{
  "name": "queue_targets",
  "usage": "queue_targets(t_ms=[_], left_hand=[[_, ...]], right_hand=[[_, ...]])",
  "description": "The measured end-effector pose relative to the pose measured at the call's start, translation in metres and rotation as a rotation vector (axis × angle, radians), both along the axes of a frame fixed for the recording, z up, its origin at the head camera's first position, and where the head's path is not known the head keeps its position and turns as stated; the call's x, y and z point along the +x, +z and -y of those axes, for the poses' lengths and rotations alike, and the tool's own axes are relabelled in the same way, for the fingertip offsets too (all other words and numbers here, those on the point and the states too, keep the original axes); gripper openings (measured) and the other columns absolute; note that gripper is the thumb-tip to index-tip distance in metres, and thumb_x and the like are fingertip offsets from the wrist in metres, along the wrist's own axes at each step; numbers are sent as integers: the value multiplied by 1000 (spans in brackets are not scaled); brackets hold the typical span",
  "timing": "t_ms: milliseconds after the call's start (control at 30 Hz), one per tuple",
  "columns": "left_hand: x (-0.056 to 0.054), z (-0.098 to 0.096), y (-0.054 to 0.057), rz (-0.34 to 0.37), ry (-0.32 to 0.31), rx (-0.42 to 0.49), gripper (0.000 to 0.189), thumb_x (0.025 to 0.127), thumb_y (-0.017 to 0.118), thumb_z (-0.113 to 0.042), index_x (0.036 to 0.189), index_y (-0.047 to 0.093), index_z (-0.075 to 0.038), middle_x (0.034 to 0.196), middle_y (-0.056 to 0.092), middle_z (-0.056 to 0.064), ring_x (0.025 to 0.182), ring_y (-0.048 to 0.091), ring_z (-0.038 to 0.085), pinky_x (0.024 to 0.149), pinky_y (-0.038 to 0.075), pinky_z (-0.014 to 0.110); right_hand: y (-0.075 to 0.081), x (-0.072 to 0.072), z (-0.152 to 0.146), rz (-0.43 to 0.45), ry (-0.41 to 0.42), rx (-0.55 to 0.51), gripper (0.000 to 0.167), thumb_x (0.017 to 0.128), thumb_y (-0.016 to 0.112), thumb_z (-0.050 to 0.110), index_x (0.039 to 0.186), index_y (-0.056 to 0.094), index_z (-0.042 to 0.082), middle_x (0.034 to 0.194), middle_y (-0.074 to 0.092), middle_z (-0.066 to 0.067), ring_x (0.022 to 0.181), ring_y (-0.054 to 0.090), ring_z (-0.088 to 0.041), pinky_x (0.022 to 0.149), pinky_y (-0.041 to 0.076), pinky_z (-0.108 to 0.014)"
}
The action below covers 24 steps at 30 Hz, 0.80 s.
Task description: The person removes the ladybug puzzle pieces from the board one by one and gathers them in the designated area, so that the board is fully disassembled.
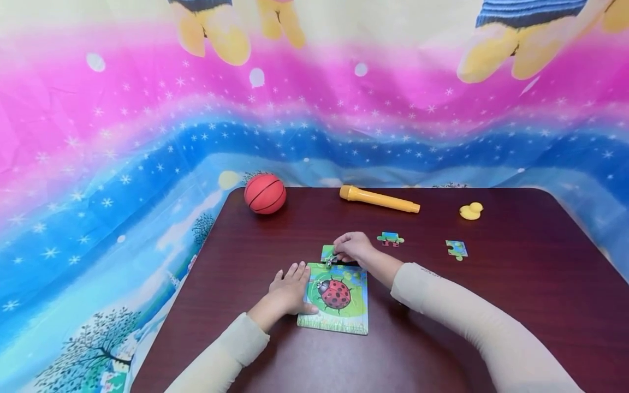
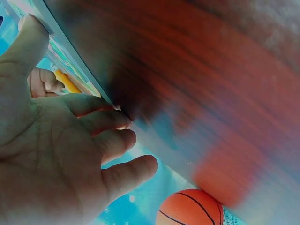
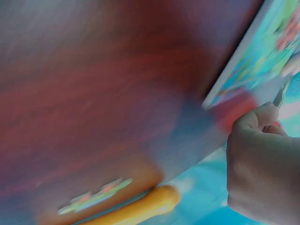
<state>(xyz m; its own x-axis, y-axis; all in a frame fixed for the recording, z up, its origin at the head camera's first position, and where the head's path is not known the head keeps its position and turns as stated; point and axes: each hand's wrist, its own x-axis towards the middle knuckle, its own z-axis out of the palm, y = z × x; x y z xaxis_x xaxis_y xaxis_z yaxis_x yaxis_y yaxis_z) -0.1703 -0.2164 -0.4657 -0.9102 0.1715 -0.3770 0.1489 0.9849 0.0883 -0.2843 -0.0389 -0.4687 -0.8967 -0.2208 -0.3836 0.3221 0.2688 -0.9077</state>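
Note:
A square ladybug puzzle board (image 1: 336, 295) lies on the dark table, with green, blue and grassy patterns round the red ladybug. My left hand (image 1: 290, 289) rests at the board's left side, fingers spread and thumb over its lower left part. Beyond the board's far edge, my right hand (image 1: 352, 247) pinches a green and blue puzzle piece (image 1: 327, 252). In the right wrist view that piece (image 3: 281, 94) shows edge-on and tilted at the fingertips. The left wrist view shows my left palm (image 2: 51, 136) and its fairly straight fingers beside the board's edge.
Two loose puzzle pieces, one (image 1: 390, 238) behind my right wrist and another (image 1: 457, 249) farther right, lie on the table (image 1: 516, 305). Along the back are a red ball (image 1: 265, 194) with black lines, a yellow toy microphone (image 1: 380, 200) and a yellow rubber duck (image 1: 472, 211). A patterned cloth (image 1: 314, 120) hangs behind.

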Motion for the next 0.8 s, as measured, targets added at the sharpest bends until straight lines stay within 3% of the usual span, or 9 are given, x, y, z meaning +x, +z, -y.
queue_targets(t_ms=[167,367,433,500,633,700,800], left_hand=[[0,0,-1,7,-1,3,106,73,67,-63,151,18,-10,158,14,7,145,11,24,113,15,50],[0,0,-2,-11,-13,-1,105,74,66,-63,151,19,-10,157,15,8,145,12,23,113,15,51],[0,0,-3,-12,-17,-7,105,74,66,-64,151,19,-10,157,14,8,145,11,24,113,15,51],[0,0,-3,-12,-18,-16,105,74,65,-64,151,18,-10,158,14,7,145,11,23,113,15,51],[0,0,-3,-16,-15,-14,105,74,65,-64,151,18,-11,158,14,7,145,11,23,113,16,51],[0,0,-3,-16,-14,-12,105,74,66,-64,151,18,-11,157,15,6,145,12,23,113,16,50],[0,0,-2,-17,-11,-9,106,74,66,-64,151,18,-11,157,15,6,145,12,23,113,17,50]], right_hand=[[-5,-22,-14,-85,-54,110,11,89,62,8,96,68,1,78,67,-7,63,60,-15,62,54,-30],[-12,-40,-24,-266,-51,402,14,90,58,15,92,70,8,88,67,-7,71,58,-19,63,48,-30],[-13,-44,-25,-298,-16,463,13,90,57,16,88,69,10,88,65,-4,71,56,-19,63,45,-30],[-13,-47,-24,-318,41,503,17,90,55,14,76,64,11,77,60,-2,64,50,-18,60,41,-29],[-12,-54,-24,-381,182,587,35,89,49,10,55,42,16,54,33,2,50,32,-16,53,32,-27],[-11,-56,-23,-417,233,624,40,89,46,8,51,35,16,54,27,0,51,29,-18,54,30,-28],[-11,-57,-23,-463,280,673,37,90,46,7,54,40,14,64,36,-5,64,37,-21,61,33,-31]])
